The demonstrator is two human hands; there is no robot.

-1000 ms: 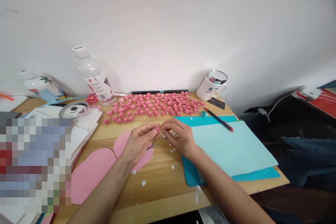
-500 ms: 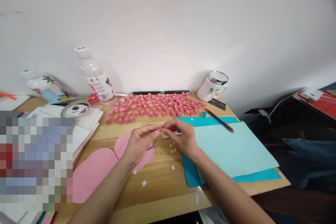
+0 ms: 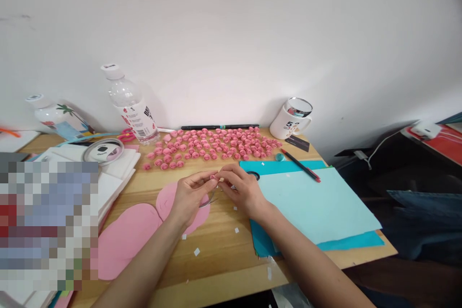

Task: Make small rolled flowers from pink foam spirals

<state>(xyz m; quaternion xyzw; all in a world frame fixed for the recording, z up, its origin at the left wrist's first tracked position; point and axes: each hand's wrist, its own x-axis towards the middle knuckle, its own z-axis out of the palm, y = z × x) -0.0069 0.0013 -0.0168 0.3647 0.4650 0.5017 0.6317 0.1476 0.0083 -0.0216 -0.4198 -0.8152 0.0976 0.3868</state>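
Both my hands meet over the middle of the wooden desk (image 3: 216,250). My left hand (image 3: 189,197) pinches a small pink rolled paper rose (image 3: 214,179) at its fingertips, with a thin strip curling below it. My right hand (image 3: 241,187) closes its fingertips on the same rose from the right. Behind them lie several finished pink paper roses (image 3: 212,147) in rows. Pink cut-out shapes (image 3: 130,238) lie under my left forearm.
Light blue and teal paper sheets (image 3: 317,202) lie at the right, a red pen (image 3: 301,165) on them. A white mug (image 3: 290,120), a water bottle (image 3: 130,106), a second bottle (image 3: 57,118), a tape roll (image 3: 103,150) on white sheets and a black pen (image 3: 220,126) stand around. Small white scraps dot the desk.
My hands have shifted slightly left and keep working the rose between the fingertips. A dark ring on the teal sheet behind my right hand now shows.
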